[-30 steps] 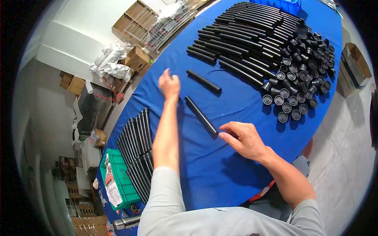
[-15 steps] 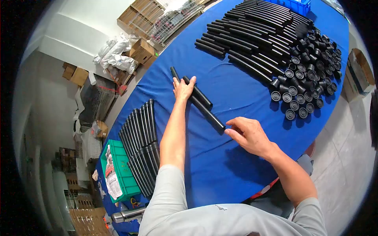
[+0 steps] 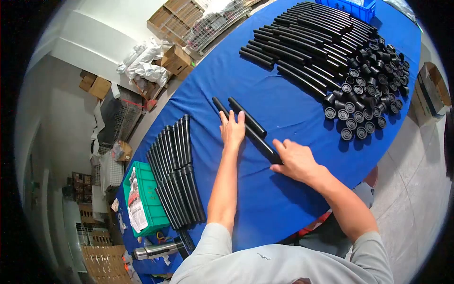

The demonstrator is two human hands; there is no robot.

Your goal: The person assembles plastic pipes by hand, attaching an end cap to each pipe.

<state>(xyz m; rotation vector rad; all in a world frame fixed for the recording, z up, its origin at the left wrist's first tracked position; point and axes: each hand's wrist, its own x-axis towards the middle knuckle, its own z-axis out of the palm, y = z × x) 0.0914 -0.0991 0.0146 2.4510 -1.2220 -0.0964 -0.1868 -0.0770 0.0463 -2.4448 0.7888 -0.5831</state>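
Note:
Two black tubes lie side by side on the blue cloth in front of me, a long black tube (image 3: 259, 142) and a short black tube (image 3: 250, 119). My left hand (image 3: 232, 130) rests across them with its fingers stretched out, touching the long one's upper part. At the long tube's near end, my right hand (image 3: 299, 162) has its thumb and fingers around the tip. Part of that end is hidden by the hand.
Rows of black tubes (image 3: 302, 42) and a heap of black rubber caps (image 3: 371, 94) lie at the far right. Capped tubes (image 3: 177, 175) stand in rows on the left, beside a green crate (image 3: 153, 208). A blue crate (image 3: 362, 12) sits at the table's far end.
Both hands and the two tubes have shifted slightly to the right and nearer in view. My right hand has closed from beside the long tube's end to around it.

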